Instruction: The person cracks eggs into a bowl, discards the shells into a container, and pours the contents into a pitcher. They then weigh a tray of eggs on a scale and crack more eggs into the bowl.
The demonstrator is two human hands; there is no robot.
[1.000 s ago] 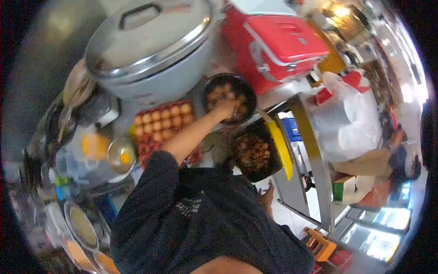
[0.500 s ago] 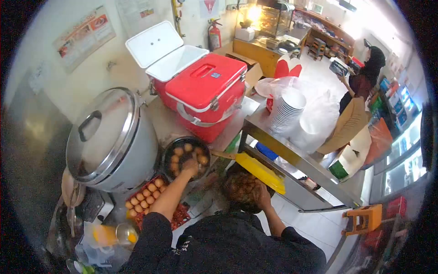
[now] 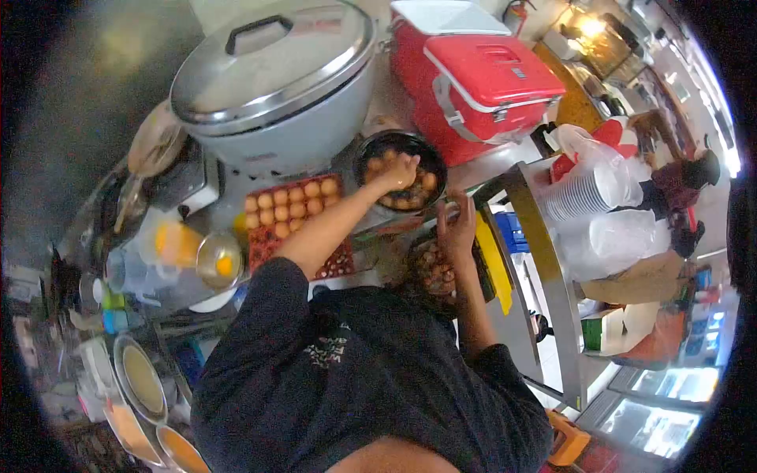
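Note:
A dark round pan [image 3: 371, 150] holds brown eggs [image 3: 426, 181] in dark liquid. Over its middle is my left hand [image 3: 400, 173], fingers curled together; whatever they hold is hidden. My right hand [image 3: 457, 223] is raised at the pan's lower right, where the handle was visible before. Its fingers are bent, and what lies inside them cannot be made out. Below that hand, a dark container [image 3: 412, 254] holds brown rounded pieces, with a yellow lid [image 3: 494, 264] standing at its right side. A red egg tray [image 3: 333, 266] with several brown eggs [image 3: 282, 206] lies left of the pan.
A large lidded cooker [image 3: 268, 130] stands behind the tray, beside a red cooler box [image 3: 505, 75]. Stacked white bowls [image 3: 583, 195] sit on a metal-edged counter [image 3: 544, 260] at right. A cup with yellow contents [image 3: 219, 262] is at left. Another person [image 3: 684, 177] stands far right.
The view has tilted down and turned. My right hand has come up from the dark container to beside the pan. My left hand has lifted slightly and remains over the pan.

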